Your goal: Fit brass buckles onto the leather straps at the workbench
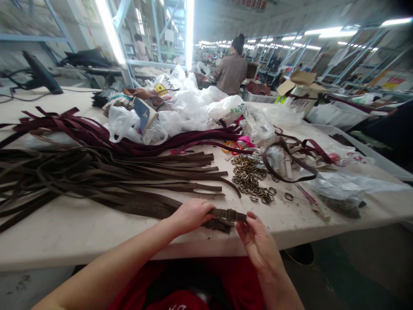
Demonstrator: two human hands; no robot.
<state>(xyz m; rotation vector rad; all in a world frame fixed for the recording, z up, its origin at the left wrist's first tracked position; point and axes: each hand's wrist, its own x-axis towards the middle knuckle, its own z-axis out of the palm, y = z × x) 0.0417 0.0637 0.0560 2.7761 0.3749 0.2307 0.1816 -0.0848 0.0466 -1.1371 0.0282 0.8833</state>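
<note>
The person's left hand [192,216] closes around a dark brown strap [239,216], and the right hand [258,241] pinches the same strap near its end between thumb and fingers. The strap lies stretched between the two hands, just above the near edge of the table [112,241], with a metal slide buckle [231,215] threaded on it. Just below the held stretch, another strap end [222,225] shows beside the left hand. To the left, a thick bundle of dark brown straps [97,174] spreads across the table, its loose ends pointing right. Beyond the right hand sits a heap of brass-toned slide buckles [247,174], with one single buckle [288,196] lying apart from it. A curved brown strap [309,177] lies farther right, near a clear plastic bag [345,187]. Behind the brown bundle runs a bundle of maroon straps [193,141], backed by piled white plastic bags [193,103] and a dark blue booklet [142,113]. Farther off are an open cardboard box [298,82] and a co-worker [231,71] in a brownish top.
</note>
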